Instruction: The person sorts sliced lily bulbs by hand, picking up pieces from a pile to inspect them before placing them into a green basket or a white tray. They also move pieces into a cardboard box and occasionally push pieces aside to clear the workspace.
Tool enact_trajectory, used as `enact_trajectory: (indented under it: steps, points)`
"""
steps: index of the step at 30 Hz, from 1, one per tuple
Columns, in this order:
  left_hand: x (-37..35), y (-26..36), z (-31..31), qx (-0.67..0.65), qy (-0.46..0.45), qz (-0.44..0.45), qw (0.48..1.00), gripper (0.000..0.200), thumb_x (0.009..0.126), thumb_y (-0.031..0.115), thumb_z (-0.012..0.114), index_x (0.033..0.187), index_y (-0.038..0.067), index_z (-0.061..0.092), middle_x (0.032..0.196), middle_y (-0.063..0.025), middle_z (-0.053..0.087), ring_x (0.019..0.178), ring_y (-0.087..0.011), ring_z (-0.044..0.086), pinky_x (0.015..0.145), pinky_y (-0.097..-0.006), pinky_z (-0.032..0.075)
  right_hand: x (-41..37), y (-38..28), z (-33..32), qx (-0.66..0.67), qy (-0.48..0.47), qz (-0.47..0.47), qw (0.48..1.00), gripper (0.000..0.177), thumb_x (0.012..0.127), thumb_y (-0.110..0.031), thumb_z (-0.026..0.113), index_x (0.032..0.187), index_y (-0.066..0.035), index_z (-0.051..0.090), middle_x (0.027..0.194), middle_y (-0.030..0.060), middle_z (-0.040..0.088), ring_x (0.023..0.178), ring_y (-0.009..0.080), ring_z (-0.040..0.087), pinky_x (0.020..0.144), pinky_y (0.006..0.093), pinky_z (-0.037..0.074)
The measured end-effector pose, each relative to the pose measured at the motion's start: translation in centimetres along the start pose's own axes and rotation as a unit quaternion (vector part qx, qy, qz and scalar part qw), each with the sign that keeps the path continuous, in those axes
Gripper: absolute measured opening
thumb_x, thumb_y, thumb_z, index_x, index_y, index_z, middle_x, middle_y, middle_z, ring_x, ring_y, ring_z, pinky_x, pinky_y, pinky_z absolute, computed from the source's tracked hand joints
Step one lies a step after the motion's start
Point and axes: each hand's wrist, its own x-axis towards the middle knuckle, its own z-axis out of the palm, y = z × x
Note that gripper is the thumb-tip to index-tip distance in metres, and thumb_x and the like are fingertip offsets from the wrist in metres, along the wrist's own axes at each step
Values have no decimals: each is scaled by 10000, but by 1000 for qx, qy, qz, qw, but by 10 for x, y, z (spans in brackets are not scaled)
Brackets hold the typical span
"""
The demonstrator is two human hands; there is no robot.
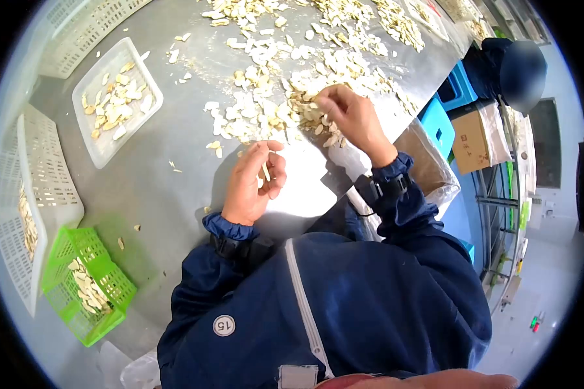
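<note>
Pale dried slices (259, 113) with brownish edges lie heaped and scattered over the metal table (175, 194). My left hand (253, 185) is at the near side of the heap, its fingers curled around a pale slice (266, 172) that shows between them. Over the heap's right part, my right hand (357, 120) has thumb and fingers pinched together, right at the slices. What sits in that pinch is too small to make out.
To the left lies a shallow white tray (150, 111) holding slices. White perforated baskets (48, 162) and a green basket (113, 275) with slices line the left edge. Beyond the right edge are blue stools (438, 129), a cardboard box (472, 139) and another person (486, 71).
</note>
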Motion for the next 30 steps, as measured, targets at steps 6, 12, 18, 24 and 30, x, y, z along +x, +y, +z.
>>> enact_trajectory:
  steps: [6,12,18,24,30]
  points:
    - [0,0,14,-31,1,-11,999,409,1143,348,475,1328,0,583,1002,-76,651,776,-114,627,552,-217,465,-13,-4,6,-38,9,-90,995,321,991,-260,721,1263,-90,719,1099,143,741,995,277,714,893,368,565]
    - [0,-3,-1,39,-54,9,998,284,1115,248,548,1287,27,596,981,-38,611,735,-92,574,537,-208,422,-14,33,3,-193,65,-131,970,199,938,-216,714,1096,-110,775,1081,103,750,1051,333,680,893,413,558]
    - [-2,-2,3,22,-45,2,999,180,1094,160,565,1213,32,610,953,-27,592,714,-91,553,528,-209,405,-6,32,0,-264,222,-202,917,200,944,-177,712,1127,-114,764,1072,106,745,997,342,672,873,422,554]
    - [-2,-2,0,6,-48,-5,999,181,1090,146,552,1212,22,606,943,-35,596,711,-97,557,527,-215,407,-1,19,27,-201,119,-236,943,207,941,-164,698,1131,-109,760,1020,116,733,963,336,677,847,432,562]
    - [-2,0,0,-4,-50,-11,999,172,1087,150,558,1191,23,606,934,-31,595,706,-99,554,538,-223,410,5,27,15,-210,152,-143,955,254,924,-126,685,1167,-124,759,1050,109,733,955,331,690,844,418,570]
